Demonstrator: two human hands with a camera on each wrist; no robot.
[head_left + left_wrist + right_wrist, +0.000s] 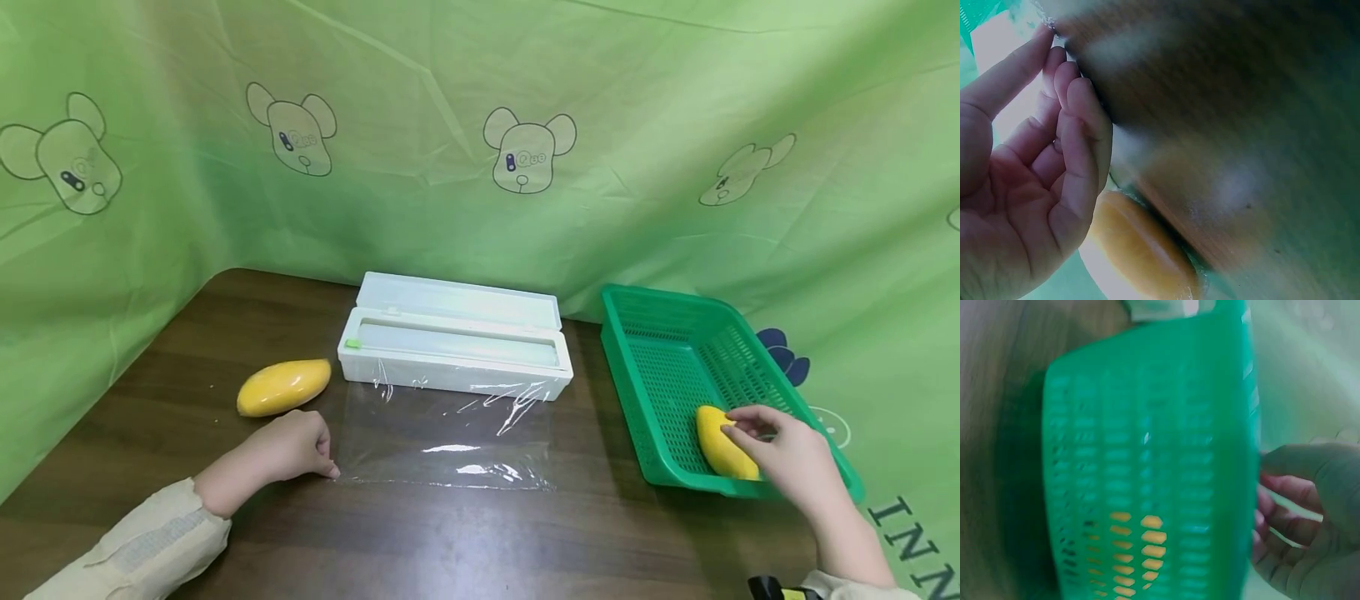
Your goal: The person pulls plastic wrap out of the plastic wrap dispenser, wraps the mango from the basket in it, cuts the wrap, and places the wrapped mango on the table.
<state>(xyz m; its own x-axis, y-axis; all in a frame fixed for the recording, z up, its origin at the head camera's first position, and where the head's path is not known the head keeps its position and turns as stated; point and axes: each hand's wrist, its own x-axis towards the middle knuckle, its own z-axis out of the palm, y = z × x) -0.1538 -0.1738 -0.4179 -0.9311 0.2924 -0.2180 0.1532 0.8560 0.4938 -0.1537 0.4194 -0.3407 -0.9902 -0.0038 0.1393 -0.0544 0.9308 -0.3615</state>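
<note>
My left hand (pixel 296 446) pinches the near left corner of a sheet of clear plastic wrap (pixel 450 450) between thumb and fingertips. The sheet stretches over the wooden table from a white wrap dispenser box (pixel 457 379), whose lid stands open. Beyond that hand lies a shiny yellow mango (pixel 285 387), with film wrinkles at its end in the left wrist view. My right hand (pixel 787 454) is over the near side of a green basket (pixel 648 433). Its parted, bent fingers overlap the upper end of another yellow mango (pixel 723 446) inside, partly hidden by the hand.
A small green slider (pixel 352 343) sits at the left end of the dispenser. Behind the table (pixel 480 542) hangs a green curtain (pixel 420 167) with mouse prints, close to the back of the box and the basket.
</note>
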